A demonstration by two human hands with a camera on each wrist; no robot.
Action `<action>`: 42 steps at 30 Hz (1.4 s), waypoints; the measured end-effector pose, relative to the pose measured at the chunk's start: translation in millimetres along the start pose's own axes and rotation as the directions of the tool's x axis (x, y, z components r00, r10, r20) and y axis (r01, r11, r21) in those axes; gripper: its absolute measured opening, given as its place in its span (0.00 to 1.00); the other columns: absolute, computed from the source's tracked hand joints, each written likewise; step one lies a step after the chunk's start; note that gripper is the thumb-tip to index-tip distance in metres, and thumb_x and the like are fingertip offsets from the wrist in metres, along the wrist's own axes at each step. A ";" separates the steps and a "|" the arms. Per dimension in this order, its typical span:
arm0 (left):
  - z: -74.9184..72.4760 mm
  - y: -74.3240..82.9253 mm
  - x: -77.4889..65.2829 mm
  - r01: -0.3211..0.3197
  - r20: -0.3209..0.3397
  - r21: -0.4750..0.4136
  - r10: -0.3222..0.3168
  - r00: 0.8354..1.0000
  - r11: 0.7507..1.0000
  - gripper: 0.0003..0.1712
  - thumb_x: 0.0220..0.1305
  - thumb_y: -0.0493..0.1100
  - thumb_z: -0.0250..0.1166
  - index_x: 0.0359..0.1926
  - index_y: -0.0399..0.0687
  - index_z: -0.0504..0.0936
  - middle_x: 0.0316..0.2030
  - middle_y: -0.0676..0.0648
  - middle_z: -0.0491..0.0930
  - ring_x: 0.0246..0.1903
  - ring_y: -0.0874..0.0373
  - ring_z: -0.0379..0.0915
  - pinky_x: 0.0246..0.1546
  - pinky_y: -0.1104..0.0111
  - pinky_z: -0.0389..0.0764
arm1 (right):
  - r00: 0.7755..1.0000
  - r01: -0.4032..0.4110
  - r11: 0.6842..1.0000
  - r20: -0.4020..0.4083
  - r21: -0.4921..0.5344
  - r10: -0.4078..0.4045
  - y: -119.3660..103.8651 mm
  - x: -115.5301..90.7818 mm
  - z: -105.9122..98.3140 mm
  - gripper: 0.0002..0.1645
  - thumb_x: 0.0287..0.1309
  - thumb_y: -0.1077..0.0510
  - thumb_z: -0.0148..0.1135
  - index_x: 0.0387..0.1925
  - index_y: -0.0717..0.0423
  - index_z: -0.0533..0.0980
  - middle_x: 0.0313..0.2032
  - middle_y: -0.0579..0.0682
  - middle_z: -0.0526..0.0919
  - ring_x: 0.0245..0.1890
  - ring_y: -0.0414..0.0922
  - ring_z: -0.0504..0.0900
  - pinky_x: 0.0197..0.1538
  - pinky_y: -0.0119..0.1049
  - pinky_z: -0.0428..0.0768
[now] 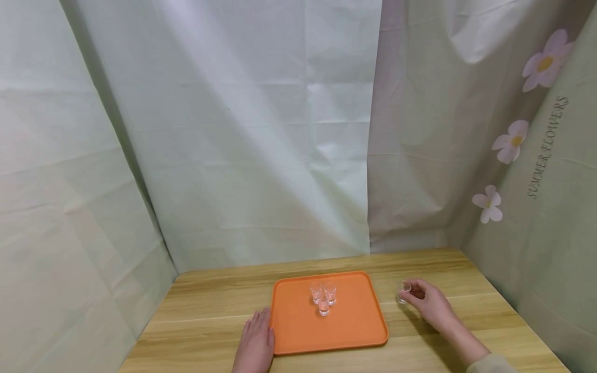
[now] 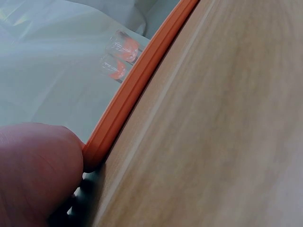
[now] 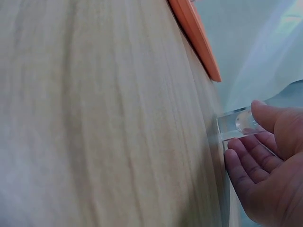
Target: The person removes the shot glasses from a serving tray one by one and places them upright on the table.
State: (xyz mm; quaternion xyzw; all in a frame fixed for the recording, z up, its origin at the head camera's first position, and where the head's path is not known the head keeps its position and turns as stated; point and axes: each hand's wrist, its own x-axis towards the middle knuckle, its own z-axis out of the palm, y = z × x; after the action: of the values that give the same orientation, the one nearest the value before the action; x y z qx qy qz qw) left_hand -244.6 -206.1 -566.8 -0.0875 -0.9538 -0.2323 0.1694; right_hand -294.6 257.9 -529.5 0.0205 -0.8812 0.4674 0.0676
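Right hand (image 1: 431, 305) pinches a clear glass (image 1: 402, 289) at the bench (image 1: 210, 300), just right of the orange tray (image 1: 350, 331). Left hand (image 1: 255, 342) lies straight-fingered, gripping nothing, against the tray's left edge. Three more glasses (image 1: 324, 307) stand clustered on it.

The tray (image 1: 345, 331) at six o'clock is orange, showing through its clear glasses (image 1: 330, 293). Yellow-brown wood grain streaks the table (image 1: 210, 316). The pale grey-green curtain (image 1: 550, 248) carries pinkish-white, yellow-centred flowers (image 1: 546, 62) between two and three o'clock, dark lettering (image 1: 548, 147) at three.
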 end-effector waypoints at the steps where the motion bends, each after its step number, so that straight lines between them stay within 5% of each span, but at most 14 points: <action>1: 0.0 0.3 0.1 0.002 0.002 -0.004 -0.002 1.000 1.000 0.27 0.76 0.33 0.63 0.72 0.26 0.76 0.70 0.30 0.78 0.73 0.28 0.70 0.75 0.34 0.67 | 1.000 -0.004 1.000 -0.002 0.001 0.004 0.4 0.1 0.2 0.29 0.74 0.49 0.74 0.65 0.65 0.81 0.53 0.53 0.89 0.53 0.49 0.88 0.47 0.32 0.86; 8: 0.0 0.0 0.3 0.017 0.025 -0.020 -0.017 1.000 1.000 0.28 0.76 0.33 0.63 0.73 0.26 0.75 0.70 0.29 0.77 0.73 0.26 0.69 0.76 0.33 0.66 | 1.000 0.012 1.000 -0.005 0.008 -0.012 -0.7 -1.2 -0.7 0.36 0.73 0.50 0.75 0.70 0.70 0.76 0.59 0.61 0.87 0.59 0.58 0.86 0.58 0.46 0.89; 12: -1.0 0.8 0.1 0.017 0.021 -0.013 -0.017 1.000 1.000 0.28 0.76 0.33 0.63 0.73 0.26 0.75 0.70 0.29 0.78 0.73 0.27 0.69 0.76 0.34 0.66 | 0.997 0.067 0.998 -0.028 0.001 -0.067 -8.9 -2.5 -2.4 0.40 0.74 0.50 0.74 0.74 0.71 0.71 0.67 0.69 0.81 0.68 0.66 0.80 0.70 0.59 0.81; 18: -1.8 0.8 -0.2 0.011 0.012 -0.012 -0.011 1.000 1.000 0.28 0.76 0.32 0.63 0.72 0.26 0.76 0.70 0.29 0.78 0.73 0.27 0.70 0.75 0.34 0.67 | 0.986 0.154 0.988 -0.064 -0.026 -0.156 -34.2 -5.1 -3.8 0.43 0.73 0.50 0.75 0.77 0.70 0.69 0.71 0.70 0.77 0.72 0.68 0.75 0.76 0.64 0.73; 36: -3.0 1.1 0.8 0.014 0.032 -0.001 -0.014 0.999 1.000 0.28 0.76 0.33 0.63 0.73 0.25 0.75 0.70 0.29 0.77 0.73 0.27 0.69 0.76 0.34 0.66 | 0.970 0.231 0.968 0.050 0.093 -0.237 -75.9 1.7 48.7 0.32 0.69 0.57 0.78 0.69 0.64 0.79 0.65 0.61 0.85 0.66 0.58 0.84 0.71 0.53 0.81; 42: -3.7 1.9 0.7 0.005 0.022 0.005 -0.005 1.000 1.000 0.28 0.76 0.32 0.64 0.72 0.25 0.75 0.70 0.29 0.78 0.73 0.27 0.69 0.75 0.33 0.67 | 0.957 0.247 0.960 0.120 0.130 -0.263 -83.0 9.5 70.3 0.27 0.72 0.59 0.75 0.67 0.64 0.80 0.62 0.61 0.86 0.63 0.60 0.85 0.69 0.56 0.82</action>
State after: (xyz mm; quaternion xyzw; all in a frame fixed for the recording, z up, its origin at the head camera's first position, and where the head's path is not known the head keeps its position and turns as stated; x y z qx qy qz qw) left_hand -243.7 -206.1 -562.6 -0.0872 -0.9563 -0.2293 0.1587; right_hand -302.8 153.4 -499.0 0.1696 -0.8458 0.5015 0.0659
